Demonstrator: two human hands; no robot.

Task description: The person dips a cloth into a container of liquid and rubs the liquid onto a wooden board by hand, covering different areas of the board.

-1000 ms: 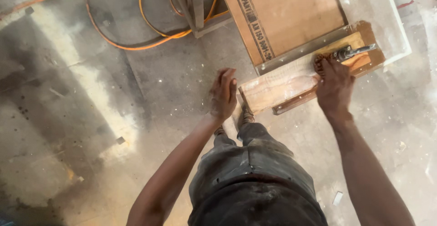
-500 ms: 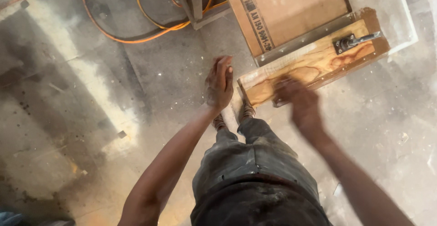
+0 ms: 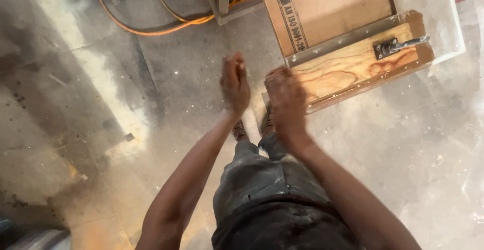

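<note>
1. Head view, looking straight down: a person stands on a dusty concrete floor (image 3: pixel 101 129), both arms stretched forward, dark dusty trousers (image 3: pixel 267 179) below.
2. Left hand (image 3: pixel 235 82): palm turned inward, fingers straight and together, holding nothing. It hangs over bare floor just left of the wooden board's near end.
3. Right hand (image 3: pixel 285 99): blurred, fingers loosely extended, nothing in its grasp. It overlaps the near-left end of the wooden board (image 3: pixel 353 66); whether it touches the wood I cannot tell.
4. Both hands sit close together, palms facing, a narrow gap between them.
5. Wooden board: grained, reddish streaks, dark trim along its long far-right edge, lying at a slant on the floor. A small metal fitting (image 3: pixel 396 46) with a rod sits near its far end.
6. Plywood sheet (image 3: pixel 333 5) lies against the board's upper long edge, a metal strip between them.
7. Orange cable (image 3: pixel 151 28) loops across the floor near the top edge.
</note>
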